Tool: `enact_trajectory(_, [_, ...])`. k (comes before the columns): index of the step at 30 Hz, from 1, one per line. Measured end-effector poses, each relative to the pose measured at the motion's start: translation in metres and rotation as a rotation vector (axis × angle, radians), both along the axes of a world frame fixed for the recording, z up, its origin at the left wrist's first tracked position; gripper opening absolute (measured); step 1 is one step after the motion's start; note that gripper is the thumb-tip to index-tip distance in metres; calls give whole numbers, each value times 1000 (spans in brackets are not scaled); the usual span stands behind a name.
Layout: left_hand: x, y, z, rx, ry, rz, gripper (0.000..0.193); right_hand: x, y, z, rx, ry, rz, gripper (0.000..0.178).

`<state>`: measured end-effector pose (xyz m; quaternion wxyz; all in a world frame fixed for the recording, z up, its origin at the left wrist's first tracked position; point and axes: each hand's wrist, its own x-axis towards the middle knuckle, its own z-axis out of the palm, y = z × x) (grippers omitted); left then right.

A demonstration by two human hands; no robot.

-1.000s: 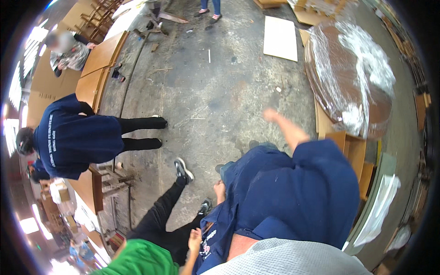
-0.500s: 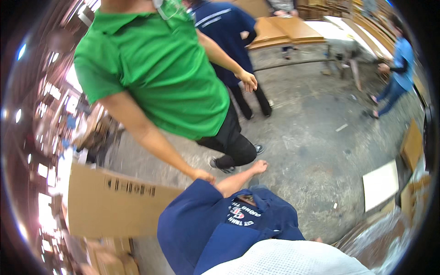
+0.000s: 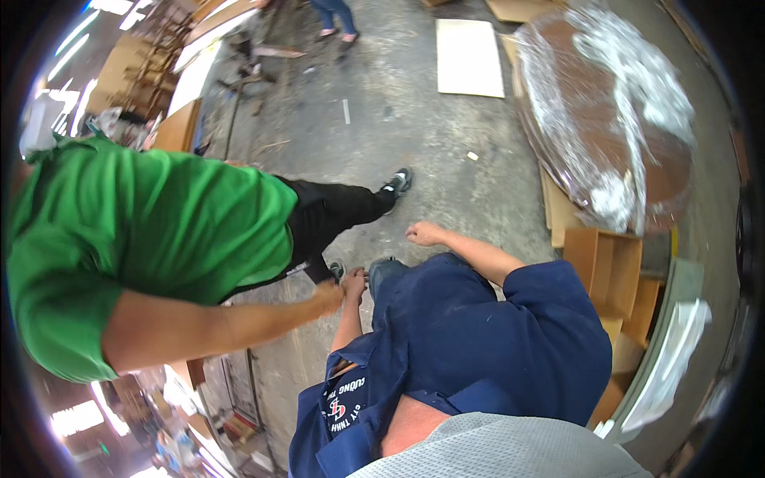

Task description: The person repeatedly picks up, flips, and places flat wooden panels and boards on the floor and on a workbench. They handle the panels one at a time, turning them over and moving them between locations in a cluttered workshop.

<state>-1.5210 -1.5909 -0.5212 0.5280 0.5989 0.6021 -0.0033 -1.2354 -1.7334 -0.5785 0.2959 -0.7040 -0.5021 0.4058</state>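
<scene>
My left hand (image 3: 354, 285) hangs low beside my navy shirt, its fingers slightly blurred. The hand (image 3: 327, 298) of a person in a green shirt (image 3: 151, 231) overlaps or touches it; I cannot tell whether anything lies between the two hands. My right hand (image 3: 426, 233) is out in front of my body over the concrete floor (image 3: 351, 143), with its fingers curled in and nothing visible in them. Nearest to it is the green-shirted person's dark shoe (image 3: 399, 182), mid-stride.
At far right lies a stack of brown oval boards (image 3: 665, 151) wrapped in clear film. A white panel (image 3: 470, 60) rests on the floor beside it. Open wooden boxes (image 3: 610, 271) stand close on my right. Another person's legs (image 3: 335, 17) show at the far edge.
My view has swung to the right, bringing the wrapped stack and boxes into sight. The green-shirted person's hand has gone from near my left sleeve to my left hand. My right hand now shows.
</scene>
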Motion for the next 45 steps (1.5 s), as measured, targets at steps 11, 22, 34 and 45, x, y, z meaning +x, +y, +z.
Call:
enact_trajectory(11, [123, -3, -19, 149, 178, -565, 29, 119, -208, -50, -581, 400, -1077, 29])
enact_trajectory(22, [322, 103, -68, -8, 9, -630, 32, 220, -135, -32, -525, 251, -999, 29])
enact_trajectory(34, [576, 216, -30, -4, -34, -790, 33, 446, -32, -22, -271, 551, -1539, 30])
enact_trajectory(45, [682, 320, -71, 39, 328, -594, 30, 630, 45, -88, -591, 595, -1452, 23])
